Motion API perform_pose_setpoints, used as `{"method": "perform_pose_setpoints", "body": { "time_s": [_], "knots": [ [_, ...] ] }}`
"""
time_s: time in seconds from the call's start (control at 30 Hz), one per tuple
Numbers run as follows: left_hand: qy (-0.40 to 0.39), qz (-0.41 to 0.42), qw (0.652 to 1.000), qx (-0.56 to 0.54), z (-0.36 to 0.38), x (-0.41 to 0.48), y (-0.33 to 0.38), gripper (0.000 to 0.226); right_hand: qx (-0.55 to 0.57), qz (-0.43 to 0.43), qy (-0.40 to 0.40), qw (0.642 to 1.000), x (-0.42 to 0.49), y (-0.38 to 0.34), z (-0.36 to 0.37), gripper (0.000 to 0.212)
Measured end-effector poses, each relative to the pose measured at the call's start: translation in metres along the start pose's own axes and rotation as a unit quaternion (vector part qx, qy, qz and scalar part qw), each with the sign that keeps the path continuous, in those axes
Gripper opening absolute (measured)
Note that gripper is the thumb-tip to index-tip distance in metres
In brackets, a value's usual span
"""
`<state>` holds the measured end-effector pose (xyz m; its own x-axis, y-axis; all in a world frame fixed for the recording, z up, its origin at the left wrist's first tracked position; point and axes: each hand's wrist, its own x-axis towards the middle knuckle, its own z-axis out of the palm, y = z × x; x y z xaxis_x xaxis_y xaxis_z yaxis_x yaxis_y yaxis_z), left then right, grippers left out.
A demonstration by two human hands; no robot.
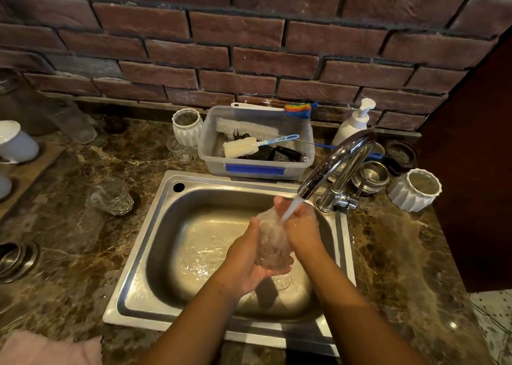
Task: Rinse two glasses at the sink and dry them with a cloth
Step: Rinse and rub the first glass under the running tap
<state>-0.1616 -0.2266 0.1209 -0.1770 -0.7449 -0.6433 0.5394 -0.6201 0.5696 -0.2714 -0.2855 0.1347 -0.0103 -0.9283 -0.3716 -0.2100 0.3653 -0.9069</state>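
Note:
Over the steel sink (155,242) I hold a clear faceted glass (273,240) tilted under the running tap (332,162). My left hand (246,259) cups it from below and the left. My right hand (300,226) grips it from the right, and the water stream hits near its fingers. A second clear glass (110,197) stands upright on the marble counter to the left of the sink. A pink cloth (50,349) lies at the counter's front left corner.
Behind the sink sits a plastic tub (256,167) with brushes and a sponge wand. White ribbed pots (187,127) (415,190), a soap pump (354,123), steel rings (371,176) and a small glass (180,151) stand around it. White cups (16,143) rest at far left.

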Motion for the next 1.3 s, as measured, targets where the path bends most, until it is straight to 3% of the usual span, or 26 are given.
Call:
{"method": "perform_pose_setpoints", "body": {
  "time_s": [0.07, 0.13, 0.23, 0.33, 0.43, 0.5, 0.57, 0.63, 0.77, 0.87, 0.93, 1.0, 1.1, 1.2, 1.27, 1.3],
  "knots": [
    [0.008, 0.021, 0.997, 0.067, 0.012, -0.005, 0.001, 0.050, -0.114, -0.024, 0.011, 0.993, 0.007, 0.002, 0.003, 0.032],
    [0.021, 0.004, 0.996, 0.083, 0.022, -0.007, 0.003, 0.059, -0.171, -0.044, 0.023, 0.984, 0.010, -0.001, 0.006, 0.036],
    [0.037, -0.012, 0.999, -0.021, 0.024, -0.006, 0.003, 0.063, -0.143, -0.103, 0.056, 0.983, -0.003, -0.005, 0.004, 0.041],
    [0.032, -0.026, 0.992, -0.121, 0.015, -0.005, 0.007, 0.057, -0.050, -0.079, 0.034, 0.995, -0.008, -0.001, -0.001, 0.033],
    [0.042, -0.034, 0.998, -0.028, 0.017, -0.005, 0.008, 0.063, -0.026, -0.036, 0.004, 0.999, -0.007, 0.005, -0.006, 0.027],
    [0.043, -0.015, 0.997, 0.064, 0.018, -0.005, 0.005, 0.061, -0.078, -0.061, -0.002, 0.995, -0.005, 0.007, -0.007, 0.026],
    [0.032, -0.001, 0.995, 0.089, 0.019, -0.004, 0.004, 0.060, -0.117, -0.094, 0.018, 0.989, -0.003, 0.003, -0.005, 0.030],
    [0.021, -0.011, 0.999, 0.030, 0.019, -0.006, 0.007, 0.055, -0.109, -0.104, 0.027, 0.988, -0.001, 0.000, -0.004, 0.027],
    [0.003, -0.048, 0.990, -0.130, 0.010, -0.005, 0.004, 0.058, 0.012, -0.034, 0.003, 0.999, -0.004, -0.003, -0.005, 0.030],
    [-0.010, -0.040, 0.999, -0.026, 0.005, -0.003, 0.002, 0.065, -0.031, -0.029, -0.013, 0.999, -0.007, -0.002, -0.007, 0.030],
    [-0.001, -0.034, 0.994, 0.104, 0.017, -0.007, 0.007, 0.064, -0.123, -0.048, -0.007, 0.991, -0.003, -0.001, -0.006, 0.031],
    [0.016, -0.020, 0.988, 0.151, 0.023, -0.007, 0.008, 0.065, -0.185, -0.080, 0.014, 0.979, 0.002, -0.001, -0.003, 0.032],
    [0.008, -0.016, 0.999, 0.042, 0.020, -0.004, 0.009, 0.070, -0.111, -0.118, 0.066, 0.985, 0.003, 0.000, -0.001, 0.035],
    [-0.021, -0.067, 0.992, -0.107, 0.010, -0.002, 0.005, 0.066, 0.010, -0.049, 0.064, 0.997, 0.001, -0.001, 0.001, 0.033],
    [-0.031, -0.056, 0.994, -0.088, 0.006, 0.000, 0.003, 0.066, -0.021, -0.019, 0.042, 0.999, 0.004, -0.001, 0.000, 0.025],
    [-0.020, -0.035, 0.999, -0.027, 0.007, 0.000, 0.003, 0.063, -0.068, -0.026, 0.034, 0.997, 0.007, 0.003, -0.002, 0.023]
  ]
}}
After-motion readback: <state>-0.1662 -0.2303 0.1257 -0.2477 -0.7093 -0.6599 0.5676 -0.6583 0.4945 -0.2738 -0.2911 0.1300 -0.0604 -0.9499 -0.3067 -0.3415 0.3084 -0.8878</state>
